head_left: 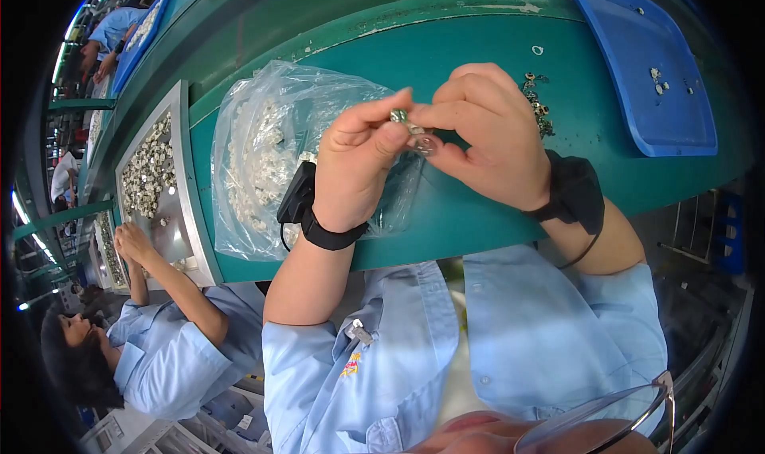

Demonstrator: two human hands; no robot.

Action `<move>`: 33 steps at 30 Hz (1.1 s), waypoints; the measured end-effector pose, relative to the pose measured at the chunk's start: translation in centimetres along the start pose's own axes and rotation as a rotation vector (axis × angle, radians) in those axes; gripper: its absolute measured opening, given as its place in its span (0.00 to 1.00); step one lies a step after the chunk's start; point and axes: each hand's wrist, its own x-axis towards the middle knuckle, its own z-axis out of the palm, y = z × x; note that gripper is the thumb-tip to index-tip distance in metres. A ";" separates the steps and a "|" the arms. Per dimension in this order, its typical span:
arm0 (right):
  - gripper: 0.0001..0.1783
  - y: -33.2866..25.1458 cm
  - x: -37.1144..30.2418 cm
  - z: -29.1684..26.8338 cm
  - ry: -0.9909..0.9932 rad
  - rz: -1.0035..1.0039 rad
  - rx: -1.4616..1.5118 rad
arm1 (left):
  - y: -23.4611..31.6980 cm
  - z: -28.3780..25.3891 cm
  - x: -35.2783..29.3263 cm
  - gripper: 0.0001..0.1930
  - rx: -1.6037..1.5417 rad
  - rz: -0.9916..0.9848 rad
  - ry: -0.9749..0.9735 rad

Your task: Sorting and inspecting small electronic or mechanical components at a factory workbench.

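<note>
Fingers [376,108] of left hand [355,147] and right hand [490,127] clamp small greenish part [399,115]; red-yellow emblem [351,365] marks blue shirt [542,326].

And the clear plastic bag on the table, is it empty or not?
Not empty: many small whitish pieces show through the film of the clear plastic bag. Whether its mouth is open, I cannot tell.

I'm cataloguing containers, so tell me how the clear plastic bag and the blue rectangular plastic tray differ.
The clear plastic bag is see-through; the blue rectangular plastic tray is opaque. The bag is loose and wrinkled, the tray smooth with a raised rim. The bag holds a large heap of pale parts, the tray only a few small pieces. Both contain small items.
</note>
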 end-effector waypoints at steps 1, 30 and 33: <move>0.15 0.1 0.1 0.0 -0.014 0.028 0.036 | 0.2 0.2 0.1 0.14 0.000 0.000 -0.001; 0.11 0.3 0.0 -0.4 -0.092 0.106 0.309 | 0.3 1.0 -0.3 0.10 0.395 0.176 0.077; 0.10 0.2 0.0 -0.2 -0.092 0.117 0.305 | 0.3 1.2 -0.4 0.10 0.542 0.216 0.115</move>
